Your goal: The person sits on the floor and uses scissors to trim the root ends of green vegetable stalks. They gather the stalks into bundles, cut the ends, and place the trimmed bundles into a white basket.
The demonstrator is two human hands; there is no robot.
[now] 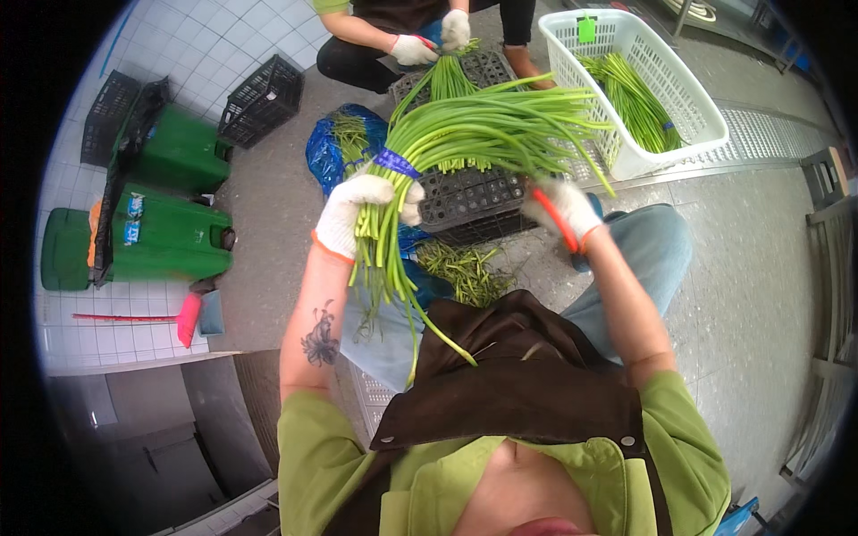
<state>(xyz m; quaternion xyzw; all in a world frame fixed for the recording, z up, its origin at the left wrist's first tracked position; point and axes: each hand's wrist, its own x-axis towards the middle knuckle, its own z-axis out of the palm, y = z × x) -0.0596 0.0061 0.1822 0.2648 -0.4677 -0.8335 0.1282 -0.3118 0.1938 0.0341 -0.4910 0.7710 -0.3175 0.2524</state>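
My left hand (353, 210), in a white glove with an orange cuff, grips a large bunch of long green stems (483, 129) below the purple-blue band (394, 163) around it. The stems fan out to the right, and their cut ends hang below my hand; a few longer strands droop toward my apron. My right hand (563, 214), gloved too and blurred, is closed around a red-handled tool (556, 219) beside the far ends of the stems. Its working end cannot be made out. Below the bunch stands an upturned black plastic crate (474, 205).
Across from me, a person's gloved hands (433, 45) hold more stems. A white basket (706, 138) with a banded bunch stands at right. Trimmings (465, 271) lie by my legs. A blue bag (323, 152), green bins (170, 237) and a black crate (261, 101) are at left.
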